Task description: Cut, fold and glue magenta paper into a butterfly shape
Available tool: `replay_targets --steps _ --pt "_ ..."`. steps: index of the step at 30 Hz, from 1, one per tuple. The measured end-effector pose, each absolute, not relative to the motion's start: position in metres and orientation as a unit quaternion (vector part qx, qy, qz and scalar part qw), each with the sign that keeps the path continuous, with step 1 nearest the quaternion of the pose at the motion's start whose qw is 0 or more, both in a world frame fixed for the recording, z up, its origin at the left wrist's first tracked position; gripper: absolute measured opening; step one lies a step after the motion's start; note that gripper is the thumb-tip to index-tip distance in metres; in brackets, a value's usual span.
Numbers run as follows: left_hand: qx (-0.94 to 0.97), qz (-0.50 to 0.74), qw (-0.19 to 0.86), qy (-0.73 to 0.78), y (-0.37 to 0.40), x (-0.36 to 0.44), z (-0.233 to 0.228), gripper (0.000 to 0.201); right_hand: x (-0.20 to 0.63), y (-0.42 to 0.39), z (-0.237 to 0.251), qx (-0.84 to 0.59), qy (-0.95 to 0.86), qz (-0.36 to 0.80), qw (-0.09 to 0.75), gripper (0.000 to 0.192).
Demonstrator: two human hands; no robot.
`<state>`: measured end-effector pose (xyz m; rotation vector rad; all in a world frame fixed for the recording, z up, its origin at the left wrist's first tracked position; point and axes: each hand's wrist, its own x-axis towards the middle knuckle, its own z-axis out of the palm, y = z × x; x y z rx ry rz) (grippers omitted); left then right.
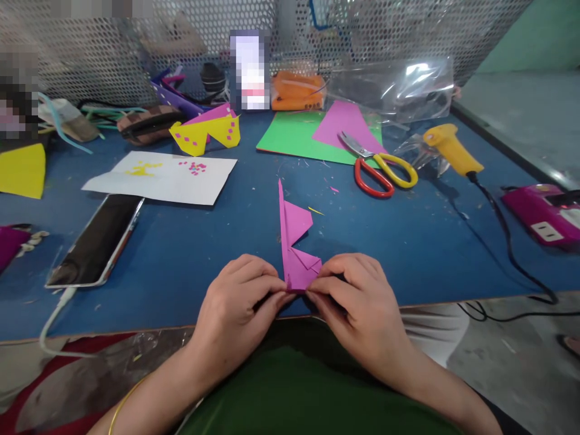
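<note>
A folded piece of magenta paper [299, 222] stretches away from me near the front edge of the blue table, with a notch cut in its right side. My left hand [247, 299] pinches its near left corner between thumb and fingers. At the near right corner, my right hand [353, 296] pinches the same paper. A narrow folded strip runs along the paper's left side and ends in a point. The fingertips partly cover the near edge.
Red-and-yellow-handled scissors [374, 175] lie on green and pink sheets [290, 136]. A yellow glue gun [453, 151] rests at the right, its cord trailing. A phone [97, 241], white paper [167, 181] with cut bits and a yellow paper shape [206, 134] are at the left.
</note>
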<state>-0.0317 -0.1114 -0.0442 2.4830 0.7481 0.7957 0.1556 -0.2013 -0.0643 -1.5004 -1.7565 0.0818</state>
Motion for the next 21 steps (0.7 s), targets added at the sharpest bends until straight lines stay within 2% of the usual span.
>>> replay_targets --steps 8,21 --pt "0.891 0.262 0.206 0.308 -0.1133 -0.0303 -0.0445 0.015 0.1546 -0.1991 -0.0640 -0.616 -0.681 0.079 0.388 0.008" --pt "0.882 0.240 0.206 0.349 -0.1129 -0.0274 -0.0489 0.020 0.1534 -0.1959 -0.0640 -0.634 -0.681 0.077 0.359 0.012"
